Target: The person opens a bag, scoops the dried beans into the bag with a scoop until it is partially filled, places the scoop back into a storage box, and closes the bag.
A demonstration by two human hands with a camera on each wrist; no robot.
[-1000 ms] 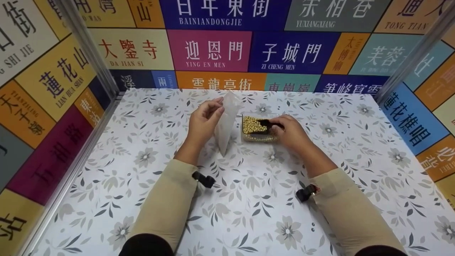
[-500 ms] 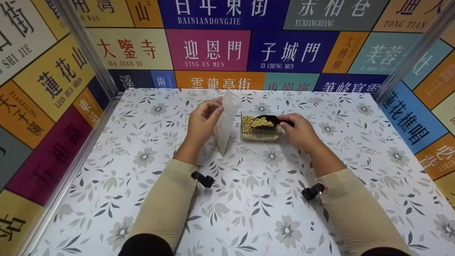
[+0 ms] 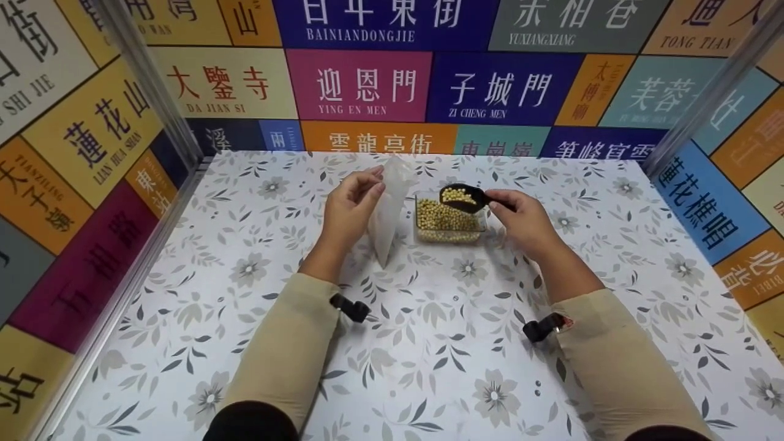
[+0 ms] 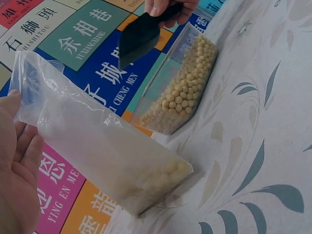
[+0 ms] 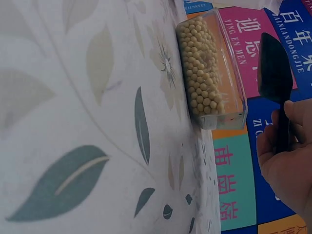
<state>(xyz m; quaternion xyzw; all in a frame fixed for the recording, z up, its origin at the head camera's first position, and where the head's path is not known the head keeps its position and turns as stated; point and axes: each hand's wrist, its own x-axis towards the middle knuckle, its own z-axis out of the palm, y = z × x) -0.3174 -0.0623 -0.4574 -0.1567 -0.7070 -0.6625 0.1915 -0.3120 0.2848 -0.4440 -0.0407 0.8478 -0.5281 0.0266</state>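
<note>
On the floral tablecloth [image 3: 429, 343], a clear box [image 3: 450, 222] is full of soybeans. The right hand [image 3: 525, 222] grips a loaded black scoop [image 3: 462, 197] above it; the left hand [image 3: 350, 208] pinches the plastic bag [image 3: 389, 208], holding few beans, so filling seems just begun

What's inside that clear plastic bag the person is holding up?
A small heap of pale round beans lies at the bottom of the plastic bag, which the left hand pinches near its top. The rest looks empty; how many beans is hard to tell through the cloudy film.
</note>
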